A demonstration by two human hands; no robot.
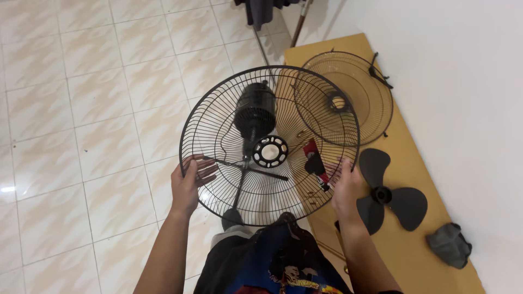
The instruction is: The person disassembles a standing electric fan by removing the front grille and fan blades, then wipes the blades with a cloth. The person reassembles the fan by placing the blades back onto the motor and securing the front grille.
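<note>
I gripped the round fan guard (269, 146) by its rim, left hand (188, 182) and right hand (346, 188) closed on opposite sides, its face tilted toward me.

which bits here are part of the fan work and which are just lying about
In hand or belonging:
wire grille, held by left hand and right hand
fan motor on stand
second grille
fan blade

Lying about:
grey cloth
dark clothing

1. You've got one cam only: head-worn, no 2nd view to overlap.
2. Looks steeply down and fwd from your head, over your arms.
3. Close range: fan guard (269, 146) mid-frame, tiled floor (81, 109) left, wall (463, 65) right.
</note>
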